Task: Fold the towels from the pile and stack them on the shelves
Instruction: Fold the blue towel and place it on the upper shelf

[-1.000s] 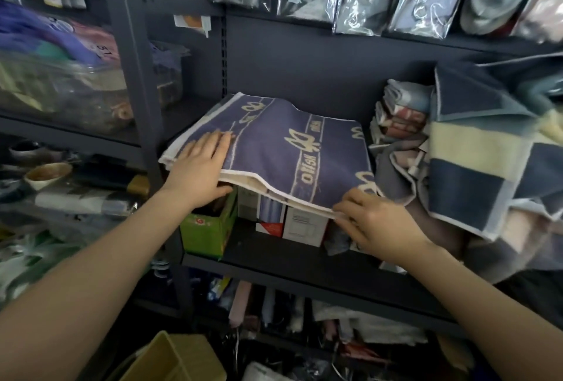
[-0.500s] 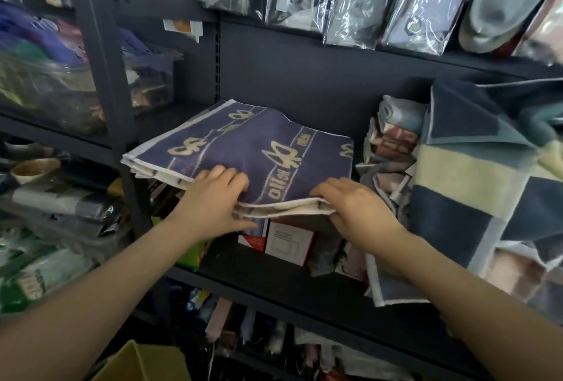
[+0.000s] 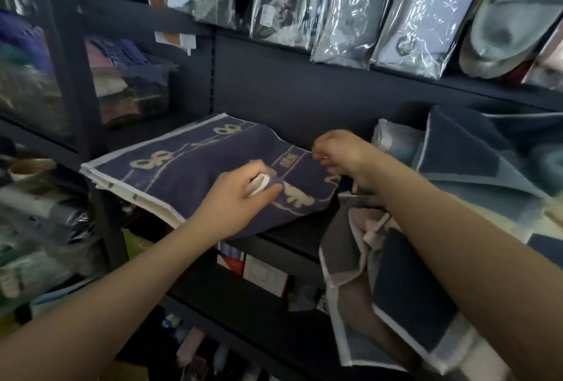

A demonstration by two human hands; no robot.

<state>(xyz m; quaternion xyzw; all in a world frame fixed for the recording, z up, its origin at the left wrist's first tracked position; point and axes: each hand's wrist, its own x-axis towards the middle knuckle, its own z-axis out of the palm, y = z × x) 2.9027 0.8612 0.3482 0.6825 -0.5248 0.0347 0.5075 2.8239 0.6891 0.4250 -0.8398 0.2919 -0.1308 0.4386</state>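
A folded navy towel point(image 3: 195, 167) with cream lettering and a white border lies on the dark shelf point(image 3: 292, 237), its front edge hanging past the shelf. My left hand point(image 3: 234, 201) pinches a turned-up fold of the towel near its front middle. My right hand point(image 3: 338, 155) hovers over the towel's far right corner with fingers curled; blur hides whether it holds cloth. A pile of blue, cream and grey towels point(image 3: 475, 191) fills the shelf to the right, and one towel point(image 3: 393, 304) droops over the shelf edge under my right forearm.
Bagged goods point(image 3: 350, 8) hang from the shelf above. Small boxes point(image 3: 259, 271) stand on the shelf below. A dark upright post point(image 3: 76, 82) borders the bay on the left, with a clear bin of cloth point(image 3: 131, 85) and cluttered shelves beyond it.
The towel's front edge has been lifted and folded back. My left hand moved right onto that fold. My right hand rose from the front edge to the towel's far right corner.
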